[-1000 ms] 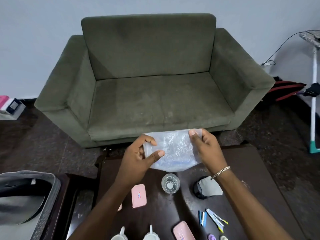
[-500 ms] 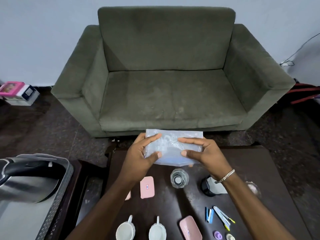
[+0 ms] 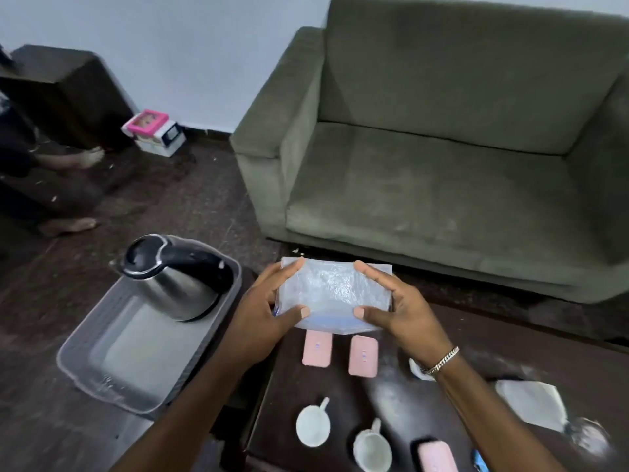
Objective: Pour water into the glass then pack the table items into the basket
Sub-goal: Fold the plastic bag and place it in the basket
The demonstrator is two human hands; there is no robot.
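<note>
**Both hands hold a clear plastic pouch above the table's far edge**

A flat, clear plastic pouch (image 3: 335, 294) is held in the air over the far left part of the dark table (image 3: 401, 396). The left hand (image 3: 262, 311) clasps its left side, fingers over the top edge and thumb pressed on the lower front. The right hand (image 3: 398, 308) does the same on the right side, with a metal bracelet (image 3: 440, 361) on its wrist. Both hands are closed on the pouch.

Just below the pouch, two pink cases (image 3: 340, 354) lie side by side on the table. Nearer the camera stand two white cups (image 3: 340, 432), handles pointing away, and a third pink case (image 3: 435, 456) lies at the bottom edge beside them. To the right, a crumpled white sheet (image 3: 531, 403) rests on the table; things around it are too blurred to name.

Left of the table sits the grey basket (image 3: 102, 366), a shallow rectangular tub. A steel kettle (image 3: 177, 277) with a black lid and handle stands in its far end; the rest of the basket floor is bare.

Beyond the table is a green sofa (image 3: 442, 148) against a pale wall. On the floor to its left lie a pink and white box (image 3: 153, 132) and, further left, a dark cabinet (image 3: 61, 93) and another person's bare feet (image 3: 73, 192).
</note>
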